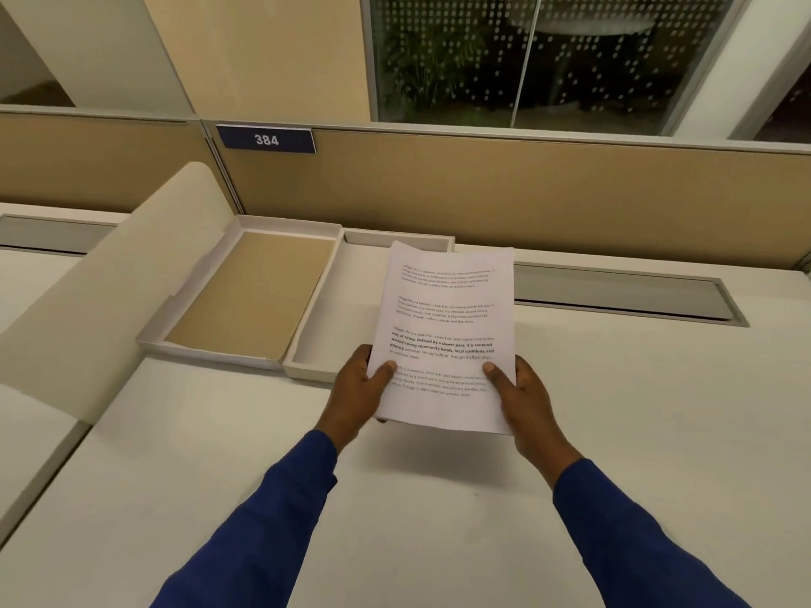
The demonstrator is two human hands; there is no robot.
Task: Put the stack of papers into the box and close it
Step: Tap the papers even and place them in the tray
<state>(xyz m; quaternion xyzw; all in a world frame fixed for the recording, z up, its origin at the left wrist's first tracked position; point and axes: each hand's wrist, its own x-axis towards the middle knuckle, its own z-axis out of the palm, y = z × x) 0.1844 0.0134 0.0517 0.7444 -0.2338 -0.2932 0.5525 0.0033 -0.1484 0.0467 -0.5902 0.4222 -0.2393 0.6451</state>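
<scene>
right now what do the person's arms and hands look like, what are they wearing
Both arms wear long dark blue sleeves of plain fabric, softly creased, ending at the wrists. The left hand and right hand are bare: no gloves, and no rings, watch or markings show in this view.

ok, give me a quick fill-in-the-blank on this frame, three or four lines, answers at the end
1. The white printed stack of papers is gripped by ____ hands, the left hand and the right hand.
2. The blue sign on the tan partition reads ____.
3. The shallow white cardboard box is ____, with its tan-lined lid lying to its left.
4. Both sleeves are ____ in colour.

Answers: both; 384; open; blue
</scene>
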